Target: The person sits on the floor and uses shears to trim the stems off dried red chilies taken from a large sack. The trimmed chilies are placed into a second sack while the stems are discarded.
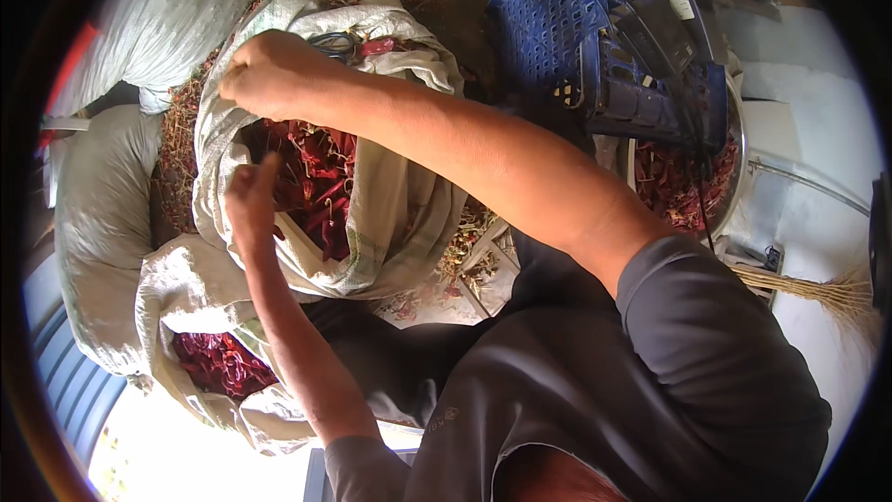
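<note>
A large white woven sack (400, 223) stands before me with its mouth rolled outward. Dried red chili peppers (321, 191) fill the opening. My right hand (274, 72) is closed at the far left part of the sack's rim, seemingly on its fabric, with the forearm stretched across the mouth. Nearer to me, my left hand (251, 209) is curled at the left rim beside the chilies, thumb raised. Whatever lies between its fingers is hidden. A dark cable (334, 42) and a small red packet (378, 46) rest on the sack's far folds.
A smaller sack of red chilies (223, 363) sits at the near left. Full sacks (107, 232) line the left side. At the right, a blue plastic crate (544, 14) stands by a metal basin (739, 163) of chilies, with a straw broom (818, 290) nearer. Chili scraps litter the floor.
</note>
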`<state>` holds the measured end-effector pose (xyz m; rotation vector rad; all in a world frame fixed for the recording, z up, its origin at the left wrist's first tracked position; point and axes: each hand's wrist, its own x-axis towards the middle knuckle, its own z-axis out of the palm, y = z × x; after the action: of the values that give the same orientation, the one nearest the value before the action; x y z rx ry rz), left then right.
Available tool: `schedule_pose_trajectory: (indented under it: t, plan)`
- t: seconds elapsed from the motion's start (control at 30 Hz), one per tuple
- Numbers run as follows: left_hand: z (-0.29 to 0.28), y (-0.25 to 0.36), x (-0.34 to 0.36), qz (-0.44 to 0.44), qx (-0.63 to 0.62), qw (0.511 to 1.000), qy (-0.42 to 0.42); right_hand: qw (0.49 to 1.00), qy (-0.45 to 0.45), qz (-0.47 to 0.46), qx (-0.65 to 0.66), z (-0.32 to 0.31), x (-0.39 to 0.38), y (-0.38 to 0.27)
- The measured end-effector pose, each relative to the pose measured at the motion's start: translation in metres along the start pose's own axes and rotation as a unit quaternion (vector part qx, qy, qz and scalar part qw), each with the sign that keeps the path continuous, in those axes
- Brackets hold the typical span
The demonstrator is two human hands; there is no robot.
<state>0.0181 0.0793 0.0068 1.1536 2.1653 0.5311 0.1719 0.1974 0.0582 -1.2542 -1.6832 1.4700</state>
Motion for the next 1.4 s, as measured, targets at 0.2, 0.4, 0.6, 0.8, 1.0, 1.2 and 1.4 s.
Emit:
schedule_pose_trajectory:
  t: [0.2, 0.4, 0.6, 0.8, 1.0, 1.2, 1.4]
  plan:
    - [0.053, -0.050, 0.004, 0.106, 0.352, 0.925, -0.102, 0.998, 0.004, -0.007, 0.062, -0.011, -0.010, -0.013]
    - [0.008, -0.032, -0.004, 0.001, 0.081, 0.992, -0.096, 1.000, -0.010, -0.006, 0.014, -0.023, -0.011, -0.015]
    - [-0.022, -0.008, -0.021, -0.001, -0.255, 0.966, -0.036, 0.979, -0.067, -0.091, -0.169, -0.007, -0.010, -0.004]
    - [-0.028, 0.001, -0.023, 0.074, -0.407, 0.910, -0.011, 0.957, -0.142, -0.104, -0.232, 0.016, -0.019, 0.007]
    - [-0.031, 0.020, -0.031, 0.027, -0.497, 0.867, -0.005, 0.978, -0.172, -0.062, -0.102, 0.025, -0.025, 0.004]
    - [-0.032, 0.014, -0.028, 0.008, -0.518, 0.853, -0.061, 0.969, -0.144, -0.136, -0.145, 0.028, -0.023, 0.007]
    - [-0.033, 0.017, -0.032, -0.002, -0.511, 0.859, -0.023, 0.955, -0.142, -0.207, -0.157, 0.022, -0.028, -0.001]
